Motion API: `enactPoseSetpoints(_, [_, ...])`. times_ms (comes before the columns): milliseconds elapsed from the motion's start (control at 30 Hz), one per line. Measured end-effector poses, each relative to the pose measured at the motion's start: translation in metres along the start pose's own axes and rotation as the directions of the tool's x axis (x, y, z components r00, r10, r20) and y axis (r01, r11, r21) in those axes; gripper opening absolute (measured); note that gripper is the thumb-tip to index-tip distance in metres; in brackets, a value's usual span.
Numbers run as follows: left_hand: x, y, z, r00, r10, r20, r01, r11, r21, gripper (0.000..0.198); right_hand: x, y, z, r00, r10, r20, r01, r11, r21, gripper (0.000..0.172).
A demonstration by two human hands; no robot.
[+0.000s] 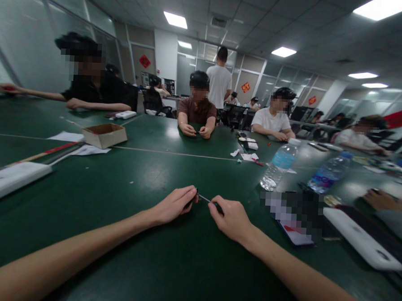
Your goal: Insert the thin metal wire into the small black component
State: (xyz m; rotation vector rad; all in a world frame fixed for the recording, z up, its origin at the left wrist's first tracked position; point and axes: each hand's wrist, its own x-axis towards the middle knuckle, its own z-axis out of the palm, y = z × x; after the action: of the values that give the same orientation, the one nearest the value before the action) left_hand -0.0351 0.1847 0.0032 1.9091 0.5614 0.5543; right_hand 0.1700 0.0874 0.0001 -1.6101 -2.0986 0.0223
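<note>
My left hand (174, 206) and my right hand (230, 218) are close together above the dark green table (84, 194). Between them runs a thin metal rod (205, 198) with small dark parts at its ends. The fingers of each hand pinch one end, and those fingers hide most of the dark parts. Their exact shape is too small to tell. Neither hand seems to touch the table top.
A cardboard box (104, 135) and loose papers lie at the left. Two plastic water bottles (279, 164) stand to the right, beside a pixelated phone (293, 216) and a white slab (361, 239). Several co-workers sit around the table; a co-worker's hand (383, 200) rests at the right.
</note>
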Motion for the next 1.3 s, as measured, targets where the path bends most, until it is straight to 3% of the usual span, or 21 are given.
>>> enactPoseSetpoints(1300, [-0.0008, 0.0056, 0.0008, 1.000, -0.008, -0.019, 0.008, 0.999, 0.041, 0.047, 0.0005, -0.0015, -0.0031, 1.000, 0.001, 0.019, -0.002, 1.000, 0.016, 0.025])
